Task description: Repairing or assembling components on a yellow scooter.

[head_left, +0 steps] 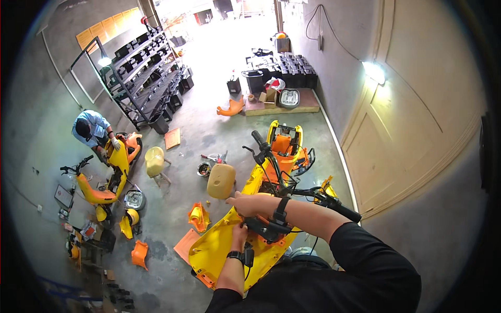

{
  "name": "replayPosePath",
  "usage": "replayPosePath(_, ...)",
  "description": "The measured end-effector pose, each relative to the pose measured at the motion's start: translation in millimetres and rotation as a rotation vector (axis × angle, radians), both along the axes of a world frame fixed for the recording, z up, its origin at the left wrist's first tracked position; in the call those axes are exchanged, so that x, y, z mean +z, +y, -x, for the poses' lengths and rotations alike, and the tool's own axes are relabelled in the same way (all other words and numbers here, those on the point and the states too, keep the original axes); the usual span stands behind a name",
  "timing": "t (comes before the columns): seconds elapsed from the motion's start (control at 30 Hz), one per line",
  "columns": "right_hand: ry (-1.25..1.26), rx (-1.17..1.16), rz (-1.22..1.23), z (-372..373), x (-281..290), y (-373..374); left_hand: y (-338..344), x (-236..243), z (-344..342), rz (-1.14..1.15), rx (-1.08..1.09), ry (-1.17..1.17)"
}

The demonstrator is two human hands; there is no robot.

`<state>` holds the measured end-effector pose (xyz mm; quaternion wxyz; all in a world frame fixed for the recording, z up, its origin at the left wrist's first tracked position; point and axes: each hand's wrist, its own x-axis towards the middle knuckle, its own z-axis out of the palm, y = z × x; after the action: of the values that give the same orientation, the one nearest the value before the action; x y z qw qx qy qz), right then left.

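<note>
A partly stripped yellow and orange electric scooter stands in front of me, its black handlebar (266, 148) reaching across on the right. My right hand (249, 205) is over the scooter's wide yellow body panel (214, 255), its fingers curled together; what they grip is too small to tell. Just below it, my left hand (239, 235) is closed beside a dark housing (265, 229) at the panel's inner edge. What lies in its fingers is hidden. Both wrists wear black straps, and a small black device (249, 257) sits by the left one.
A yellow stool (221, 181) stands just beyond the panel, with a bowl of small parts (204, 169) nearby. Orange covers (139, 254) lie on the floor at left. Another person (91, 128) bends over a second yellow scooter (99, 189). Black batteries (292, 70) fill the back right.
</note>
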<state>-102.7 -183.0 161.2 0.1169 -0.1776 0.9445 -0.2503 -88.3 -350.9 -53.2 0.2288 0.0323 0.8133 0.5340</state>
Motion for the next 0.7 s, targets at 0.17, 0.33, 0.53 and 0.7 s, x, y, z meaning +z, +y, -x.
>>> replayPosePath(0.17, -0.142, -0.066, -0.142, 9.9, 10.3, 8.1, 4.3, 3.2, -4.8, 0.037, 0.041, 0.084)
replayPosePath(0.33, -0.001, -0.002, -0.265, 16.7, -1.0, 10.2, 4.1, 10.2, -9.3, 0.138, 0.041, 0.136)
replayPosePath(0.53, 0.014, 0.036, 0.039, 15.5, -9.1, 14.0, 7.7, 16.0, -9.5, 0.137, 0.05, 0.067)
replayPosePath(0.7, -0.021, 0.021, -0.097, 10.8, 17.5, -14.0, 3.4, -4.7, -3.0, 0.172, 0.015, 0.1)
